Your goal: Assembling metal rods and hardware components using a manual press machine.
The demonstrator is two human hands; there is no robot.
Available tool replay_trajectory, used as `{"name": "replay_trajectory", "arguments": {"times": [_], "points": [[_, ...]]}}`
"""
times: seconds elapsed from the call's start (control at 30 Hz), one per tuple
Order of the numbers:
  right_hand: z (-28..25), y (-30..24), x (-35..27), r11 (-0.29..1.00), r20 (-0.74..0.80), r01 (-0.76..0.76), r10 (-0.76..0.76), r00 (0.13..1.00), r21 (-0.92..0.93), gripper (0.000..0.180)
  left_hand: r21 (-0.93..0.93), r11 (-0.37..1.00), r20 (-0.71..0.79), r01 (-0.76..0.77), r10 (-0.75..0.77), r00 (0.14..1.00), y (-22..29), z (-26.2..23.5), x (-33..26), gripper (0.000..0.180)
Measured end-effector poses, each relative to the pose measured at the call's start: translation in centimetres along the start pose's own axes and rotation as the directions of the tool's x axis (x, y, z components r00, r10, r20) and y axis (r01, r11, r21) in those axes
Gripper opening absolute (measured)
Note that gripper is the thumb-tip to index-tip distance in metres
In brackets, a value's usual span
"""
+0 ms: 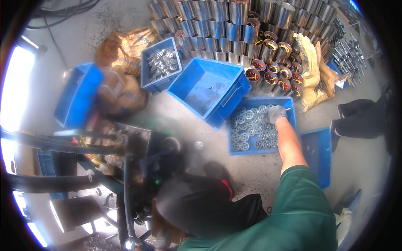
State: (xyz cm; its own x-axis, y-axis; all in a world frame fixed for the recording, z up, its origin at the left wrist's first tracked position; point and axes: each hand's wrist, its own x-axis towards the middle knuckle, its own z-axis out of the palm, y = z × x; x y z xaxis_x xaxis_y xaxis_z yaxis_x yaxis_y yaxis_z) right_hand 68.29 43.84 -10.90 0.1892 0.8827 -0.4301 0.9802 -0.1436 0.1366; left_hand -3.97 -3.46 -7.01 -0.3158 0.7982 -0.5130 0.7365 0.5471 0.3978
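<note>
1. Metal round parts (251,129), pale grey and spoked, are lying in a loose layer in a blue bin (292,109) on the concrete floor (234,167), right of centre.
2. The right hand (276,113), wearing a grey work glove, is reaching into the far right corner of this bin. The fingers are curling down onto the parts there; whether they are actually gripping one cannot be told.
3. The right forearm is stretching out bare from a green sleeve (301,209) at the lower edge.
4. The left hand is not showing in the view.
5. One single round part (199,145) is lying alone on the floor, just left of the bin.
6. A second blue bin (209,88), tilted and nearly bare inside, is leaning against the upper left corner of the first bin.
7. A third, smaller blue bin (161,62) holding more round metal parts is sitting further left, beside brown sacks (121,50).
8. Shiny metal cylinders (234,21) are standing in rows behind the bins; those on the right are showing coloured wire windings (276,71) inside.
9. Another person's dark trouser legs and shoes (360,121) are showing at the right edge.
10. A dark machine frame (104,150) is occupying the lower left, blurred.
</note>
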Motion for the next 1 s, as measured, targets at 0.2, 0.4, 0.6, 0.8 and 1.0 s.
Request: {"name": "replay_trajectory", "arguments": {"times": [0.2,0.4,0.6,0.8,1.0], "points": [[1.5,-0.9,0.3,0.985,0.046,-0.169,0.167,0.985,0.046,0.048,-0.070,0.997,0.065,0.023,-0.019,0.998,-1.3,0.3,0.4,0.042],[7.4,0.4,-5.9,0.812,-0.044,-0.243,0.313,0.949,0.531,0.049,-0.162,0.986,0.068,0.043,-0.033,0.997,0.3,0.2,1.0,0.042],[1.2,-2.7,-16.5,-0.223,0.072,-0.120,-0.210,0.975,0.967,0.042,0.030,0.966,-0.223,-0.258,0.258,0.940,10.0,-4.6,-1.8,0.031],[-18.1,-12.1,-29.0,0.172,-0.037,0.238,-0.734,0.678,0.956,0.044,-0.204,0.901,-0.377,-0.383,0.288,0.880,14.6,-9.9,-5.4,0.031],[-20.9,-24.5,-38.1,-0.194,-0.405,0.450,-0.801,0.441,0.872,0.068,-0.388,0.753,-0.376,-0.532,0.398,0.837,19.6,-14.2,-7.8,0.037]]}}
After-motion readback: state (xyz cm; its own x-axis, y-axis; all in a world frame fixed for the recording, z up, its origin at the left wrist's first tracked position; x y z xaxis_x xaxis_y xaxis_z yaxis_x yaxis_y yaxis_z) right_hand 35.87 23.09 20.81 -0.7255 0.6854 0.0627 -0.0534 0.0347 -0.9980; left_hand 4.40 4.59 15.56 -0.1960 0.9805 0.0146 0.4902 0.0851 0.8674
